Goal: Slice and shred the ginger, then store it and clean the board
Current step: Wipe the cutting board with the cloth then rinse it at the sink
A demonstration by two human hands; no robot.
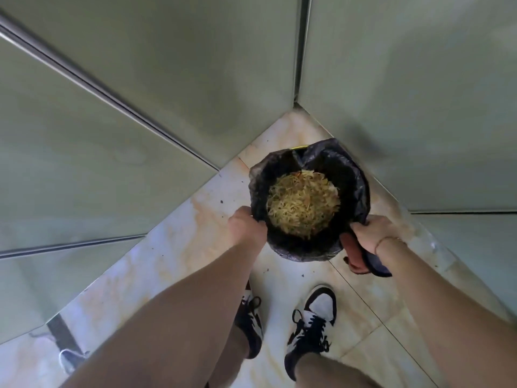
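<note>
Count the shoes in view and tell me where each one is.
2. One shoe is on the floor tile below the left forearm, partly hidden by it. The other shoe sits right of it, below the black bag.

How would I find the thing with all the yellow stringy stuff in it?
Look at the pale floor tiles where the two green cabinet walls meet in a corner. There sits a round bin lined with a black bag, both hands pinching its rim. Nothing else holds a heap of yellow shreds.
</note>
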